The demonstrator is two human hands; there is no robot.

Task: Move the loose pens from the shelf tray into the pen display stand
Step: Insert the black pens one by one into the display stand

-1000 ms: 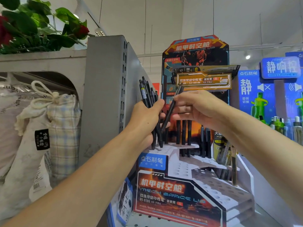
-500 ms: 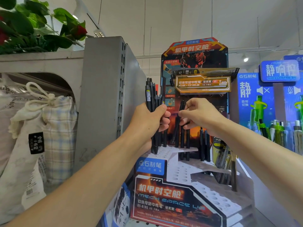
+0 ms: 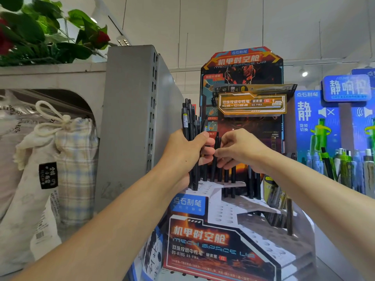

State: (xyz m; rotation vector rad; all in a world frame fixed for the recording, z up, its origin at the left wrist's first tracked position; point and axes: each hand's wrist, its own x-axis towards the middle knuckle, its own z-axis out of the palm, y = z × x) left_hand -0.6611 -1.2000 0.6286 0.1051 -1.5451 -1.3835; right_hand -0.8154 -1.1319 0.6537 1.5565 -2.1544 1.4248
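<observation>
The single black pen (image 3: 216,148) stood nearly upright over the top tier of the pen display stand (image 3: 229,211), its long axis close to vertical and its top end poking up above the fingers, its lower end down among the pens already standing (image 3: 229,179) in the back row of holes. The right hand (image 3: 241,151) pinched it between thumb and curled fingertips near its upper part, so the pen lay just to the left of that hand and pointed straight down at the tier; I judged that the coming move turned on keeping that axis plumb over a free hole, though which hole the tip was in or above could not be made out. Just beside it, almost touching fingertip to fingertip, the left hand (image 3: 188,153) was wrapped tight round the bundle of black pens (image 3: 189,126), held upright too, clips up, lower ends hanging just above the left front edge of the top tier. The right hand was the nearer to the empty holes lower down and to the right. A grey metal shelf upright (image 3: 129,118) stood to the left, with cloth drawstring bags (image 3: 67,159) beyond it and a blue pen display (image 3: 332,134) on the right. The shelf tray was not in view.
</observation>
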